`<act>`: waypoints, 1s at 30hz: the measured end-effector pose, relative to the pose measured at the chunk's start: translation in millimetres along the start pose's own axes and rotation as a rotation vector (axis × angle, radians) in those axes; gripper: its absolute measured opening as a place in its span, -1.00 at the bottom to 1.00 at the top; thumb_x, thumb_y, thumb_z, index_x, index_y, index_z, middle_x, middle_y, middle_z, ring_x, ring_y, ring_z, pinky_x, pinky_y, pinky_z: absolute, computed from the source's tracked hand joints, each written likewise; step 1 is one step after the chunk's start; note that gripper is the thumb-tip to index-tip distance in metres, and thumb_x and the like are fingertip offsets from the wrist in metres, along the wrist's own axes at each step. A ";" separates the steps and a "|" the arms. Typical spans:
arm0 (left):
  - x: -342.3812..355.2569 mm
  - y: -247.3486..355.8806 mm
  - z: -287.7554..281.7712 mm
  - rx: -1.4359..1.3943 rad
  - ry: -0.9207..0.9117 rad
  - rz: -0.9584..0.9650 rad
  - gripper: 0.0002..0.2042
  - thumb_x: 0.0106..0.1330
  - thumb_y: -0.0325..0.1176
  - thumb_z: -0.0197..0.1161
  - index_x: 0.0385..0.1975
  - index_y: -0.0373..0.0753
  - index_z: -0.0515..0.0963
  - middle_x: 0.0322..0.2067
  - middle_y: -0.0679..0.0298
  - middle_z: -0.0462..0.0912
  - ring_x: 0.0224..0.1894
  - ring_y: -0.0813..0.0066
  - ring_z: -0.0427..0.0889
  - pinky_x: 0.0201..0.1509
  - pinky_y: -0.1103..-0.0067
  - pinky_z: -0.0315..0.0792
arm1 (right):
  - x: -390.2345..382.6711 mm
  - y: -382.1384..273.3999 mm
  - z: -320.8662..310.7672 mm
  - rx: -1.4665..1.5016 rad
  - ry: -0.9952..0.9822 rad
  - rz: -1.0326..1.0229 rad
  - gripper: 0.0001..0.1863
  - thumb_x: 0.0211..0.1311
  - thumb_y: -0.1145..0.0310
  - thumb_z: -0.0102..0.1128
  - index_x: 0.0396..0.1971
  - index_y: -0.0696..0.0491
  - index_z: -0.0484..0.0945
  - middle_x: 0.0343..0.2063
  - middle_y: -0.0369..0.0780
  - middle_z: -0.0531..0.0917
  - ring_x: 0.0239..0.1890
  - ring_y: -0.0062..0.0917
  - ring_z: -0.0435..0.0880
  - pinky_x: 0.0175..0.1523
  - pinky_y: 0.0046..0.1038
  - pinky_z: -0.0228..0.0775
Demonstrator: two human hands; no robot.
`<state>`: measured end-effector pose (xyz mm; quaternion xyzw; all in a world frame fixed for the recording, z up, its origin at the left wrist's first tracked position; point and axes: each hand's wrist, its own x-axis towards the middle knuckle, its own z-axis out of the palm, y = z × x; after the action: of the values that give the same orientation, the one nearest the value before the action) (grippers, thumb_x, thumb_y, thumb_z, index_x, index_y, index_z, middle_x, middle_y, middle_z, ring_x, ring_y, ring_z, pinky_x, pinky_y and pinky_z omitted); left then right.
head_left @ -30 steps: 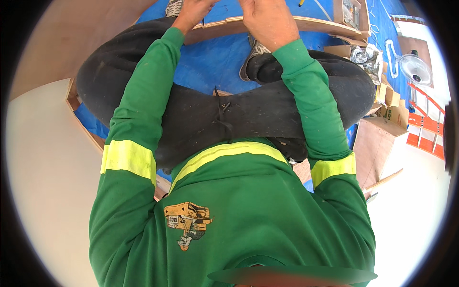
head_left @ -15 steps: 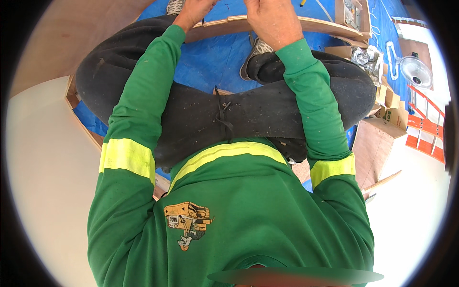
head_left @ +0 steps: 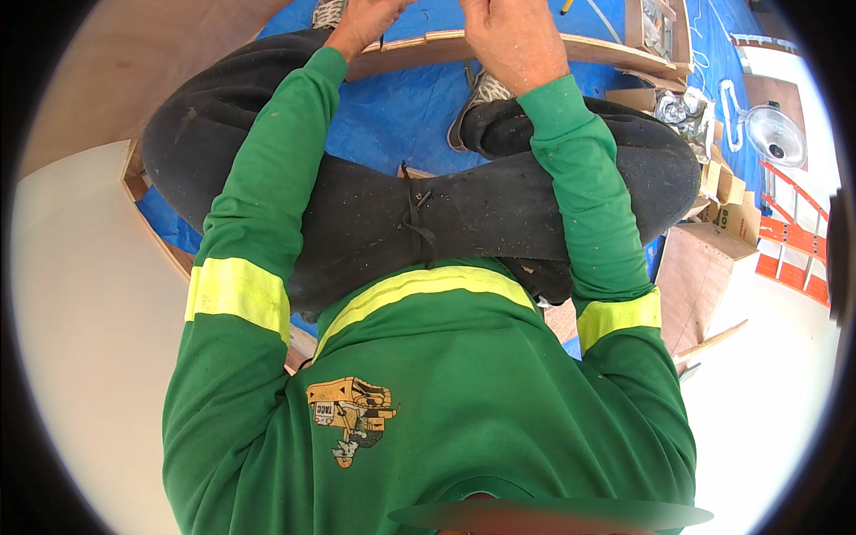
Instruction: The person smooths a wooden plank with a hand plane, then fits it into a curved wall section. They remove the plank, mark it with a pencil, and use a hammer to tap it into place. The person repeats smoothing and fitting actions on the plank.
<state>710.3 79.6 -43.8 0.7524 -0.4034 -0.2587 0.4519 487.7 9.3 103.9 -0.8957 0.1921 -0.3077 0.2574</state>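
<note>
At the top edge of the head view my left hand [head_left: 364, 25] is curled closed, with its fingertips partly cut off by the frame. Beside it my right hand [head_left: 510, 43] is also bent closed, and its fingers run out at the upper edge. Whatever they hold, if anything, lies out of sight. Both hands are above a long curved wooden strip [head_left: 606, 52] that spans the space between my legs. A blue tarp [head_left: 383, 120] shows under the strip.
A curved plywood panel [head_left: 143, 71] rises at the left. On the right stand a wooden box [head_left: 700, 281], opened cardboard boxes [head_left: 736, 218], crumpled foil [head_left: 682, 107], a round clear-and-white fixture [head_left: 776, 134] and an orange ladder [head_left: 794, 234]. A wooden tray [head_left: 682, 36] holds small hardware.
Both hands have shifted very slightly, the right one a little to the right. Nothing else has visibly moved.
</note>
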 end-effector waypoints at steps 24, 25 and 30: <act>1.2 -12.9 3.2 -0.175 0.022 0.087 -0.61 0.41 -0.04 0.39 -0.56 -0.18 0.55 -0.62 0.39 0.47 -0.53 0.53 0.43 -0.43 0.40 0.33 | 3.2 -3.2 -3.1 -0.042 0.034 -0.057 -0.83 0.60 0.29 0.11 -0.10 0.09 0.45 -0.36 0.13 0.67 -0.27 0.23 0.66 -0.23 0.17 0.42; -0.4 -13.4 3.1 -0.162 0.035 0.128 -0.61 0.41 -0.04 0.39 -0.56 -0.17 0.55 -0.61 0.39 0.47 -0.53 0.53 0.43 -0.43 0.41 0.33 | 3.0 -4.0 -3.0 -0.044 0.033 -0.062 -0.83 0.60 0.29 0.11 -0.10 0.09 0.45 -0.36 0.13 0.67 -0.27 0.23 0.66 -0.23 0.17 0.42; -15.9 -12.6 7.8 -0.266 0.067 0.082 -0.65 0.43 -0.08 0.40 -0.50 -0.19 0.57 -0.58 0.40 0.50 -0.52 0.54 0.45 -0.40 0.39 0.36 | -4.2 -6.1 4.5 0.010 0.006 -0.081 -0.84 0.61 0.30 0.09 -0.09 0.09 0.44 -0.36 0.13 0.68 -0.30 0.22 0.66 -0.24 0.17 0.44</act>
<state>700.5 92.7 -58.2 0.6769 -0.3805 -0.2662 0.5712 488.6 17.8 102.5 -0.9006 0.1551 -0.3212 0.2486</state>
